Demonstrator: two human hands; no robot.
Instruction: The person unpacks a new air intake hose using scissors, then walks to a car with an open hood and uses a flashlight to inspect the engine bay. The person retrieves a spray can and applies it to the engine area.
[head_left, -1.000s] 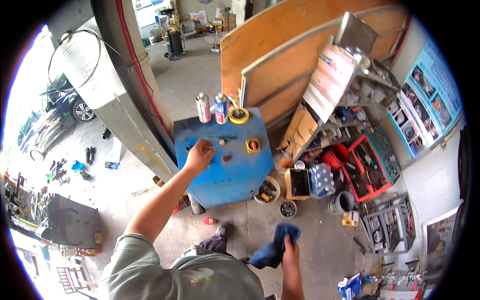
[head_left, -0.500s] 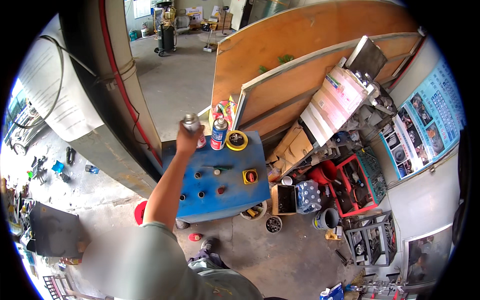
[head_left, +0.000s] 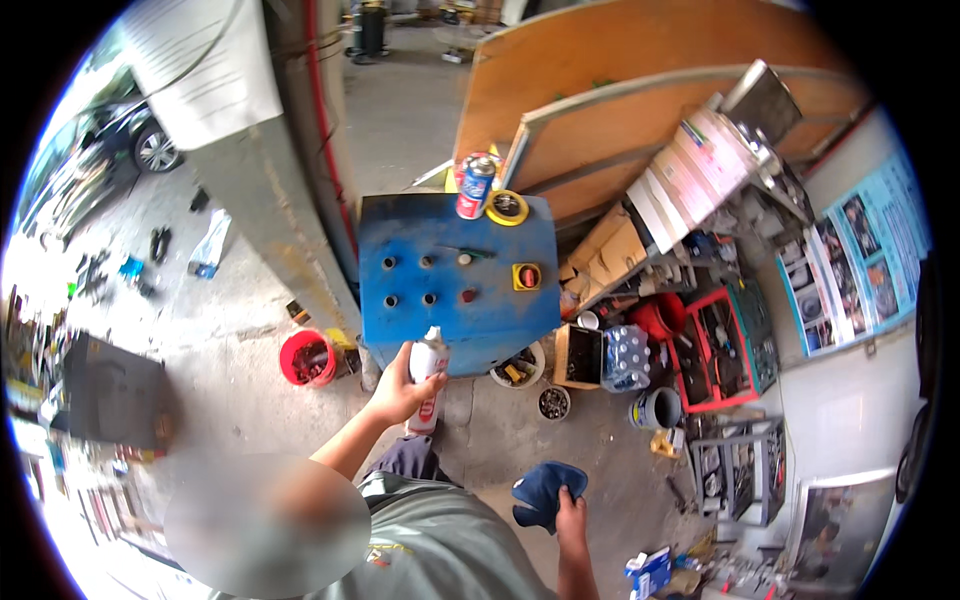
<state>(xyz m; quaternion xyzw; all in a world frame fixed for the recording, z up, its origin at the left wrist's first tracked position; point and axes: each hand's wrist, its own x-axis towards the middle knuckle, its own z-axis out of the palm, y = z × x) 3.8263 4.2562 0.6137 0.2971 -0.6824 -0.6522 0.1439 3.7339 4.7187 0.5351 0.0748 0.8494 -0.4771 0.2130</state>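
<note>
My left hand [head_left: 402,388] is wrapped around a white and red spray can [head_left: 430,360], held upright in front of the near edge of a blue metal cabinet [head_left: 400,325]. My right hand [head_left: 571,512], lower and to the right, grips a dark blue piece of cloth [head_left: 552,492]; its exact kind is hard to make out. At the cabinet's back edge stands a blue, white and red spray can [head_left: 475,188]. Beside it lies a yellow round tray [head_left: 507,208] with small dark parts. The cabinet top also bears several small knobs and a red and yellow rotary switch [head_left: 526,277].
A thin dark tool [head_left: 468,251] lies on the cabinet. A red bucket [head_left: 308,358] stands to its left, near a post [head_left: 270,200]. On the right are a wooden box [head_left: 578,356], wrapped bottles [head_left: 626,358], a grey bucket [head_left: 657,409] and a red crate [head_left: 716,352].
My left hand has brought the spray can from the cabinet's back left toward my body. My right hand has come into view with the blue cloth. The whole view has shifted.
</note>
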